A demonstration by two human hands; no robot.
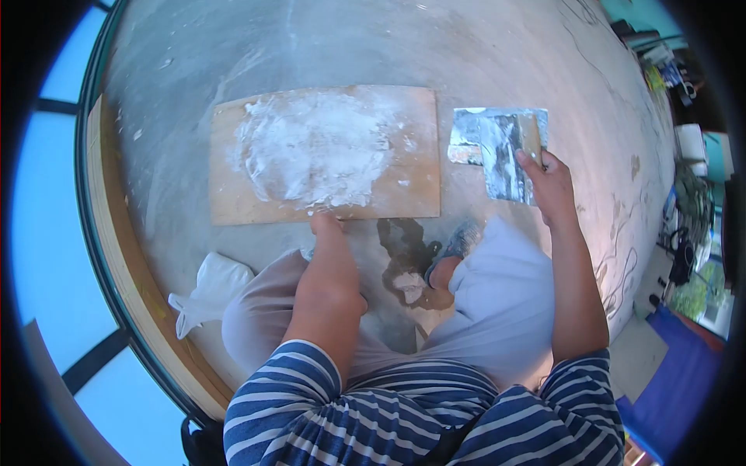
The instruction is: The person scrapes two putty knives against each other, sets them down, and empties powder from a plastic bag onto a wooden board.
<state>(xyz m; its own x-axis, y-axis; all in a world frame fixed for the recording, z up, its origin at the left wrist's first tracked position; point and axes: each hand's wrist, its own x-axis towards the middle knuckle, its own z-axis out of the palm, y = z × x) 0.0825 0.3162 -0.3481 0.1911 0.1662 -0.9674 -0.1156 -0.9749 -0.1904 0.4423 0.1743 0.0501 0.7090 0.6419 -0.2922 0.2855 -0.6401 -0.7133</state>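
A flat wooden board [225,194] lies on the floor in front of me, its middle smeared with white paste [318,144]. My left hand [327,223] is closed on the board's near edge, with most of its fingers hidden. To the right, my right hand [553,186] grips a wide putty knife [507,159] by its pale wooden back edge. White and dark smears cover its broad blade. Partly hidden under the knife is a flat, paint-marked rectangular piece [466,124]; I cannot tell whether they touch.
Between my feet there is a dark wet patch [400,248] on the concrete floor [326,46]. A white plastic bag [217,283] lies by my left knee. A window frame with a wooden sill [113,210] runs along the left. Assorted items [688,175] stand at the far right.
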